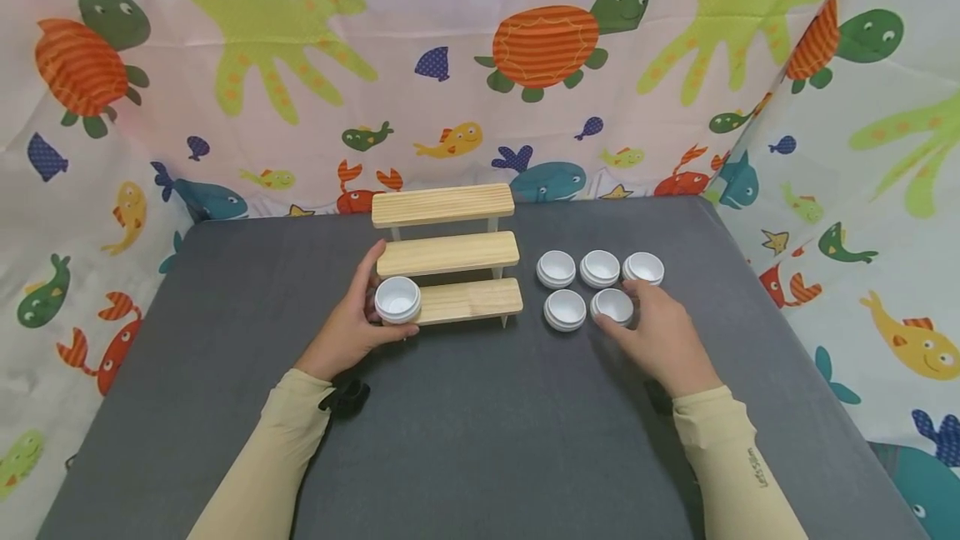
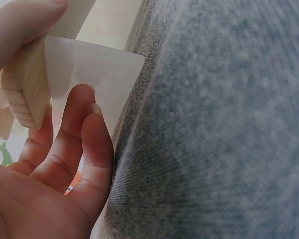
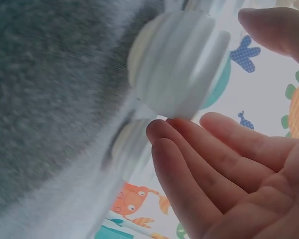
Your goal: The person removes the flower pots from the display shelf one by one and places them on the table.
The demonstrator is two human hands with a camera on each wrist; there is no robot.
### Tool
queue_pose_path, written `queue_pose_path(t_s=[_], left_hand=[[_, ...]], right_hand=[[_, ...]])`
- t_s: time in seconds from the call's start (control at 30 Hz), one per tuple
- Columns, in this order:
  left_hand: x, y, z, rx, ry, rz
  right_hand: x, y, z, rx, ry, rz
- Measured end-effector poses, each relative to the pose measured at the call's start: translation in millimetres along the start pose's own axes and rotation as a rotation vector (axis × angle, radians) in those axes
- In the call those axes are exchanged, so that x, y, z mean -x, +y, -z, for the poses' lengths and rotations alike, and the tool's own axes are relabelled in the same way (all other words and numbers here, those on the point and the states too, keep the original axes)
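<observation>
A three-tier wooden shelf [image 1: 450, 253] with translucent side supports [image 2: 97, 67] stands at the back middle of the table. One small white cup [image 1: 397, 298] sits at the left end of its lowest tier. My left hand [image 1: 351, 332] grips that end of the shelf around the cup, thumb along the front edge, fingertips against the support. On the right, my right hand [image 1: 667, 332] reaches around the front-right white cup [image 1: 612, 307]. Its fingers are extended near the ridged side of the cup [image 3: 179, 64], and the thumb stands apart from it in the right wrist view.
Beside that cup stands another white cup [image 1: 565, 310]. Behind them is a row of three: left [image 1: 556, 269], middle [image 1: 600, 269] and right [image 1: 643, 268], close together. A grey table [image 1: 480, 448] lies under everything. Curtains with sea animals [image 1: 450, 107] hang along its back and sides.
</observation>
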State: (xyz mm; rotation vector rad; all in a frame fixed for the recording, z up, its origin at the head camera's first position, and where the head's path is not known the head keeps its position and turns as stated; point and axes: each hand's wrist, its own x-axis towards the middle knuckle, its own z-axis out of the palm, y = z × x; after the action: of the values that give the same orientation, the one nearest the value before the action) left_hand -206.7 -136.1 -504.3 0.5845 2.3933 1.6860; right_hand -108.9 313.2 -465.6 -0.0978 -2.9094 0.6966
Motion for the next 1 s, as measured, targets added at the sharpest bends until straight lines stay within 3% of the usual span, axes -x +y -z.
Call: queue_pose_path(t_s=[0.17, 0.33, 0.7, 0.83, 1.0], left_hand=[[-2.7, -0.4, 1.2, -0.006, 0.004, -0.008], [-1.4, -1.8, 2.2, -0.007, 0.005, -0.010], [-6.8, 3.5, -1.0, 0.021, -0.002, -0.023], [-5.8, 2.8, -1.2, 0.027, 0.000, -0.027], [-2.5, -1.2, -0.7, 0.051, -0.010, -0.026]], right_hand=[[-2.2, -14, 8, 0.007, 0.038, 0.029], [-11.6, -44, 5, -0.003, 0.010, 0.048], [-26.1, -115, -20, -0.048, 0.104, 0.361], [-25.7, -142, -35, -0.078, 0.089, 0.433], [-24.1, -177, -53, -0.103, 0.014, 0.480]])
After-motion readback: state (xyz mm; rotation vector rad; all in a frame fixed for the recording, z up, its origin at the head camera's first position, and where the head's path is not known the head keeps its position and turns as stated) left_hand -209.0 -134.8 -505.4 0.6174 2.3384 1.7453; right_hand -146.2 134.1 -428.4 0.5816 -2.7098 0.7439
